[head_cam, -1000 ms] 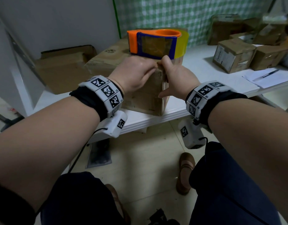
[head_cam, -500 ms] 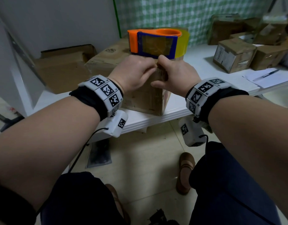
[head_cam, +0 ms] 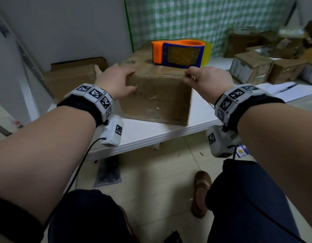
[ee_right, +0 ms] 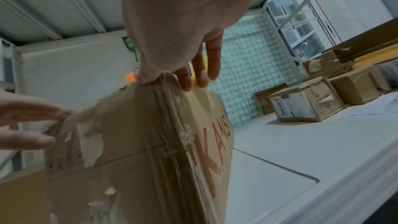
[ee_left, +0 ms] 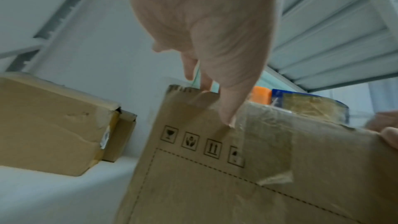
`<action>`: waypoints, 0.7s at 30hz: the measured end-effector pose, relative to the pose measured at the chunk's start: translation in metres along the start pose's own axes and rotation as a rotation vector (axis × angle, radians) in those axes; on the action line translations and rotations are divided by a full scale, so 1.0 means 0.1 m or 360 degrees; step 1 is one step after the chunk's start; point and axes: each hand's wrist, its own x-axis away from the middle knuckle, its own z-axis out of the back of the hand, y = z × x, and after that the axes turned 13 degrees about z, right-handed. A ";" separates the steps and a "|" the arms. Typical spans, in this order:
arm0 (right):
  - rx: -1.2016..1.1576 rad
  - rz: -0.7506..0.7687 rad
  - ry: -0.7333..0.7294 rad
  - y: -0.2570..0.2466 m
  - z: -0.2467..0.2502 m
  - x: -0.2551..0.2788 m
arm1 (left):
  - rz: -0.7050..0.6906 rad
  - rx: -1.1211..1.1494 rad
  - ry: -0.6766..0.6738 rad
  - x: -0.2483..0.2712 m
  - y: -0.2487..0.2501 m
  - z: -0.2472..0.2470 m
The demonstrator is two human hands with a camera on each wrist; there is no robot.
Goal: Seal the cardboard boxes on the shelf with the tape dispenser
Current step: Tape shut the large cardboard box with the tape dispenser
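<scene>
Box [head_cam: 155,95] — hands apart now | left hand [head_cam: 114,81] | right hand [head_cam: 208,81] at corners

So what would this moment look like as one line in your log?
phase: smoothing tape | left hand: open, on box top-left corner | right hand: pinching top-right corner | tape dispenser: resting on box

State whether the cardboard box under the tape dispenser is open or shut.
Shut: the cardboard box's top lies flat, bearing the tape dispenser, with tape running over its front edge.
</scene>
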 end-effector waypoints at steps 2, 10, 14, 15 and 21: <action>0.0120 0.0014 -0.0028 -0.01 0.03 -0.02 | 0.0077 0.0154 -0.0041 -0.02 -0.06 -0.03; 0.0355 0.0196 0.0011 -0.32 0.06 -0.10 | 0.0126 0.0259 0.0026 0.01 0.00 -0.01; 0.0254 0.0301 -0.0077 -0.54 0.06 -0.21 | 0.0035 0.0022 0.0102 0.15 0.07 0.08; 0.0234 0.0306 -0.0072 -0.60 0.05 -0.24 | 0.0009 -0.0044 0.0127 0.20 0.10 0.11; 0.0202 0.0359 -0.0037 -0.83 -0.01 -0.36 | -0.0151 -0.0116 0.0179 0.50 0.23 0.30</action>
